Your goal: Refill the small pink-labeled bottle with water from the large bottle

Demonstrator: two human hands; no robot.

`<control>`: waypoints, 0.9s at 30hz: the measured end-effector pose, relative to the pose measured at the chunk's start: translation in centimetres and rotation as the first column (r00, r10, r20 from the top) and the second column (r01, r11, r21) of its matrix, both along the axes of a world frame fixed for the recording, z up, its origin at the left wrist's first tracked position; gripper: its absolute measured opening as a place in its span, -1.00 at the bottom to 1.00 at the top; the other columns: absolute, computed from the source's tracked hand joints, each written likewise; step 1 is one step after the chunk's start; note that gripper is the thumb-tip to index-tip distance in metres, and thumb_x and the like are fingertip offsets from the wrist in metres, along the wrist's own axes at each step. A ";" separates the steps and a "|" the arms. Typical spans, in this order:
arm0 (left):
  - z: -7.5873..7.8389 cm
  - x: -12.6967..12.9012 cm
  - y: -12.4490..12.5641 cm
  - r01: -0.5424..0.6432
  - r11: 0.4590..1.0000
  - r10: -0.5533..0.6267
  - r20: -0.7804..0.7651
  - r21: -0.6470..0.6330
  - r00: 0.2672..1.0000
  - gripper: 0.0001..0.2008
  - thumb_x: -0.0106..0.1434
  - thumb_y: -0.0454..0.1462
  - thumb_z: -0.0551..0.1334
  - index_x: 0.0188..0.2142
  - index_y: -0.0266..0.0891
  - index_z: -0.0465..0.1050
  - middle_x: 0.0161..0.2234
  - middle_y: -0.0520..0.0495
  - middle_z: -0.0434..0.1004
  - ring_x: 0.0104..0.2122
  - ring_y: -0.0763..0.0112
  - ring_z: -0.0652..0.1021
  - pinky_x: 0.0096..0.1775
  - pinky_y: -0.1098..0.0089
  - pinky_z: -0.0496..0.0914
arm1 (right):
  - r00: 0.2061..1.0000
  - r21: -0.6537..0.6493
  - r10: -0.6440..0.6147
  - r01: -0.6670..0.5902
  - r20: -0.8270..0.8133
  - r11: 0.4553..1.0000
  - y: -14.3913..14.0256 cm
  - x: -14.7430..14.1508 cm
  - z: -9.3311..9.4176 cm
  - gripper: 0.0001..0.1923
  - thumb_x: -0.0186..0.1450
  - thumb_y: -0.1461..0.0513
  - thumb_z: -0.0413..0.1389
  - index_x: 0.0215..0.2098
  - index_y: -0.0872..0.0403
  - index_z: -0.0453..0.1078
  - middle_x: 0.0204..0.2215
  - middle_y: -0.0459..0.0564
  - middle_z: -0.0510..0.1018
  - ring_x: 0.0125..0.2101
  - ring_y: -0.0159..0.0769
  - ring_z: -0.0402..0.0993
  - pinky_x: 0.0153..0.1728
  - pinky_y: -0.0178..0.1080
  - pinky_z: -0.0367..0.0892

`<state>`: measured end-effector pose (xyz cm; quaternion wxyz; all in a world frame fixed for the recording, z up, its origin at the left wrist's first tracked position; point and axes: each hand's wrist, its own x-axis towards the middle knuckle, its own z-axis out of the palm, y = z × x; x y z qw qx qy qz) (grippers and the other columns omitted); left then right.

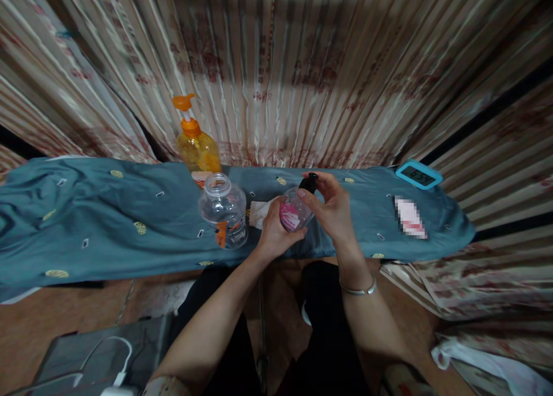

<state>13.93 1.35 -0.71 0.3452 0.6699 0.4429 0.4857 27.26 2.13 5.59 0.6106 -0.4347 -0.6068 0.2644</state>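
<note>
Left grip is wrapped round a small pink-labelled bottle, right grip has its black top pinched. Big clear bottle sits just left of them.

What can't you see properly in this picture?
All in the head view:
Small bottle: partly covered by the left hand and right hand.
Its pink label: words too blurry to read.
Orange bottle: lower part partly hidden behind the clear bottle.
Pink-and-white thing: blurred into squares.
White block: cut off by the bottom edge.
</note>
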 end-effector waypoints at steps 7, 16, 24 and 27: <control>-0.1 0.1 0.1 0.006 1.000 -0.006 0.004 0.014 1.000 -0.29 -0.06 -0.20 0.42 0.06 -0.25 0.19 0.03 -0.22 0.43 0.08 0.06 0.44 0.09 0.05 0.37 | 0.995 -0.019 0.099 -0.099 0.006 0.995 0.0 0.3 0.2 -0.74 0.26 0.06 0.23 -0.14 -0.02 0.46 -0.14 -0.03 0.59 -0.07 -0.18 0.49 0.03 -0.08 0.34; -0.2 0.2 0.1 0.007 0.999 -0.006 -0.021 0.033 1.000 -0.27 -0.08 -0.23 0.42 0.07 -0.26 0.20 0.03 -0.23 0.43 0.08 0.04 0.45 0.09 0.04 0.38 | 0.998 0.014 0.004 -0.003 -0.058 1.000 0.2 0.1 -0.1 -0.69 0.11 0.09 0.36 -0.26 -0.02 0.41 -0.23 -0.08 0.57 -0.16 -0.22 0.49 -0.02 -0.11 0.35; -0.1 0.1 0.2 0.007 0.999 -0.006 -0.023 0.035 1.000 -0.28 -0.08 -0.23 0.42 0.07 -0.27 0.20 0.03 -0.23 0.43 0.08 0.04 0.45 0.10 0.05 0.38 | 0.995 -0.017 0.098 -0.098 -0.003 0.995 -0.2 0.4 0.4 -0.63 0.20 0.05 0.27 -0.07 -0.02 0.44 -0.10 -0.03 0.56 -0.07 -0.22 0.47 0.03 -0.11 0.33; 0.0 0.1 0.1 0.010 1.000 -0.009 -0.025 0.026 1.000 -0.28 -0.08 -0.23 0.42 0.07 -0.27 0.21 0.03 -0.23 0.43 0.08 0.04 0.45 0.09 0.04 0.38 | 1.000 0.002 0.009 -0.009 -0.022 1.000 0.1 0.4 0.1 -0.64 0.12 0.09 0.35 -0.18 -0.02 0.41 -0.14 -0.05 0.56 -0.10 -0.20 0.47 0.02 -0.09 0.33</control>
